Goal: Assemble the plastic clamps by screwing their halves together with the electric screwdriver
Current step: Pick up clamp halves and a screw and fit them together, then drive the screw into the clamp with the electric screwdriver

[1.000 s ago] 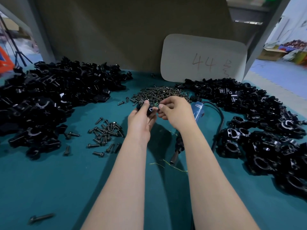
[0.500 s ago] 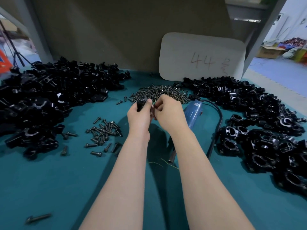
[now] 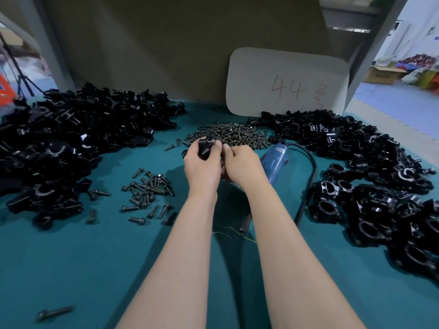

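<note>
Over teal table point(image 3: 71, 257): gripping clamp point(image 3: 204, 147) in left hand point(image 3: 202, 169); right hand point(image 3: 242, 167) just beside, curled, grasp impossible to tell. Just right of it, screwdriver point(image 3: 275, 160).

Both bare forearms reach forward, hands close together. Left hand point(image 3: 202, 167) curls fingers round small black plastic clamp piece point(image 3: 206, 146). Right hand point(image 3: 241, 166) just beside it, fingers curled under; hold unclear.

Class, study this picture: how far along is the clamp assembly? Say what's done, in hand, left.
Done: closed-ring clamps piled on the right. In hand: left hand grips one clamp, right hand beside it; screwdriver lying idle. Left: a big pile of loose halves on the left.
</note>
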A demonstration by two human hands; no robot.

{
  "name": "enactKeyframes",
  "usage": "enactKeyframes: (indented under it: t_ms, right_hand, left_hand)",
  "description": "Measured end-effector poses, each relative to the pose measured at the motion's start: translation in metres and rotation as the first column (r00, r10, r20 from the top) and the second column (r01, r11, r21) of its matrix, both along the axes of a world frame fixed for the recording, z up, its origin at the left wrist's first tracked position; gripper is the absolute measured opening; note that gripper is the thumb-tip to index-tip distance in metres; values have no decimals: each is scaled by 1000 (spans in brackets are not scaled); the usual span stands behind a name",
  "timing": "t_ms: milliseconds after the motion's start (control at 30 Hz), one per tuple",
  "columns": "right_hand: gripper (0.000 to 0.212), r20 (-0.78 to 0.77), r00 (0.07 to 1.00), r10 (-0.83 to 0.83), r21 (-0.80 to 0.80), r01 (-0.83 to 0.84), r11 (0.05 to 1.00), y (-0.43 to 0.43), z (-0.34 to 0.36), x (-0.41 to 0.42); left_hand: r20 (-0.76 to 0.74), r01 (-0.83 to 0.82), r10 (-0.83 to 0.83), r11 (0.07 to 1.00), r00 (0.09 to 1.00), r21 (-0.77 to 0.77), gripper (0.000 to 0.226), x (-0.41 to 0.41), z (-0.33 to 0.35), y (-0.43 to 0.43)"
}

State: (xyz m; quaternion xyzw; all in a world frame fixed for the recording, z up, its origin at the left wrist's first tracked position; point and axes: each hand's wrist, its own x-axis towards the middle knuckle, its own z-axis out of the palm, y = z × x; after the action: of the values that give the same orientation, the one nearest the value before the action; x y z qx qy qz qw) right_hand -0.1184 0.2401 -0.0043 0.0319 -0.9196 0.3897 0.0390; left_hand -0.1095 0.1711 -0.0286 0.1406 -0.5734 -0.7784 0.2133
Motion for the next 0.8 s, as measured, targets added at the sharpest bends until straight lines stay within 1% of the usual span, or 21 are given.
enactKeyframes:
  t_ms: [67, 100, 167, 200, 300, 367, 467, 533, 633, 667, 733, 800]
  right_hand:
    - [45, 22, 1000, -8, -29, 9, 1000, 4, 4, -1]
    - [40, 41, 999, 7, -56, -5, 998, 6, 6, -1]
    - [16, 70, 995, 67, -145, -56, 988, 8, 10, 1]
    - [7, 65, 994, 83, -153, -72, 986, 8, 10, 1]
    - [16, 11, 998, 64, -11, -64, 998, 4, 10, 3]
    - [18, 2, 997, 74, 31, -74, 997, 0, 9, 5]
    - [10, -16, 994, 109, 146, -106, 984, -5, 5, 6]
    - [5, -25, 991, 130, 176, -123, 977, -7, 3, 8]
    - [9, -32, 989, 142, 156, -136, 978, -10, 0, 9]
    - [13, -37, 990, 134, 135, -128, 983, -10, 0, 9]
    - [25, -57, 996, 63, 96, -57, 994, -3, 5, 6]
    - [39, -83, 991, -106, 140, 117, 983, 17, 14, 0]
  left_hand:
    - [5, -10, 10, 1000, 1000, -8, 5, -1, -1, 0]
    - [11, -9, 9, 1000, 1000, 0, 5, -1, -1, 0]
    - [21, -4, 3, 1000, 1000, 28, 6, -1, 0, 0]
    - [26, -2, 1, 999, 1000, 43, 7, -1, 0, -1]
    - [30, 12, -13, 998, 999, 57, 8, -1, -1, -1]
    - [39, 11, -13, 998, 999, 59, 8, -1, -2, -2]
    - [55, -2, -2, 998, 998, 69, 11, -2, -3, -4]
    - [68, -5, 0, 997, 998, 72, 10, -1, -3, -5]
    - [66, -12, 5, 995, 998, 101, 8, -2, -3, -6]
    - [64, -8, -1, 991, 998, 130, 8, -2, -2, -8]
    - [52, 34, -49, 965, 997, 261, 8, -3, -2, -11]
    - [14, 107, -125, 895, 992, 434, 8, -3, -1, -16]
